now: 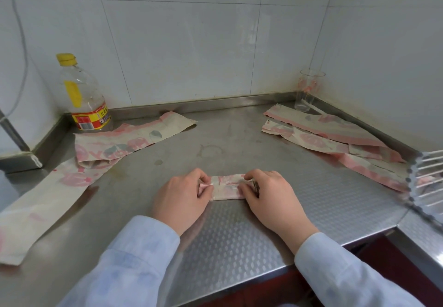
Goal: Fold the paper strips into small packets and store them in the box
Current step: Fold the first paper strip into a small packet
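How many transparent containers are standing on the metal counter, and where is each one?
2. A plastic bottle with a yellow cap stands in the back left corner; a drinking glass stands in the back right corner. More may be hidden beyond the picture's right edge.

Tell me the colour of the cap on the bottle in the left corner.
Yellow. The cap on the bottle shows best in the head view.
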`<action>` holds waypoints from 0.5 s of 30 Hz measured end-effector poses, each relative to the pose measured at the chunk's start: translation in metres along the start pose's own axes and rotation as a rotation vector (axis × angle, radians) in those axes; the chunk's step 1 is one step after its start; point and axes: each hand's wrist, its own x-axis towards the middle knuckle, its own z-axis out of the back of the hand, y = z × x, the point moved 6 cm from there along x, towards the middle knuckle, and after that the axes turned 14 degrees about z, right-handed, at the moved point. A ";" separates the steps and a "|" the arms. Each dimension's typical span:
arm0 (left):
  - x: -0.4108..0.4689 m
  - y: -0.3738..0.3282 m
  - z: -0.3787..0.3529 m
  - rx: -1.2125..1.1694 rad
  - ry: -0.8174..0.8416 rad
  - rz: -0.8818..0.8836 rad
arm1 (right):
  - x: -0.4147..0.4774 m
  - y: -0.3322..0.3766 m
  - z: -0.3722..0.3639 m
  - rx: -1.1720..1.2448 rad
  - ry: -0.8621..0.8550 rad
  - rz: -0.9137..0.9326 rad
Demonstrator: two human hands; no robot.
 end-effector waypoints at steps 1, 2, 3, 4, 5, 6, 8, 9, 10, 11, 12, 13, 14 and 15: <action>0.001 0.001 0.002 0.002 -0.026 0.013 | 0.000 -0.001 0.000 -0.009 0.000 -0.007; 0.001 0.001 0.004 -0.005 -0.060 0.018 | 0.000 -0.002 0.000 -0.019 0.000 -0.015; 0.001 0.002 0.006 -0.015 -0.089 0.012 | 0.000 -0.003 0.000 -0.024 -0.002 -0.021; 0.001 0.001 0.006 -0.024 -0.102 -0.007 | 0.000 -0.004 0.001 -0.025 -0.004 -0.026; 0.001 0.000 0.006 -0.032 -0.095 -0.042 | 0.000 -0.004 0.001 -0.018 -0.006 -0.026; 0.002 -0.003 0.005 -0.039 -0.076 -0.090 | 0.000 -0.004 0.001 -0.007 -0.006 -0.020; 0.002 -0.009 0.001 -0.043 -0.014 -0.198 | 0.001 -0.001 0.000 0.017 0.010 0.021; 0.002 -0.010 0.000 -0.031 0.018 -0.239 | 0.001 0.000 0.000 0.023 0.024 0.050; 0.001 -0.012 -0.001 -0.015 0.042 -0.269 | 0.001 0.002 -0.001 0.026 0.037 0.075; 0.000 -0.012 -0.002 -0.002 0.058 -0.290 | 0.001 0.003 0.000 0.027 0.043 0.090; -0.001 -0.011 -0.001 0.002 0.068 -0.305 | 0.001 0.005 0.000 0.027 0.044 0.099; -0.002 -0.011 0.000 -0.001 0.077 -0.316 | 0.001 0.006 0.001 0.028 0.044 0.104; -0.003 -0.010 0.001 -0.006 0.087 -0.326 | 0.001 0.007 0.002 0.030 0.048 0.106; -0.003 -0.010 0.003 -0.008 0.100 -0.334 | 0.001 0.009 0.002 0.031 0.056 0.108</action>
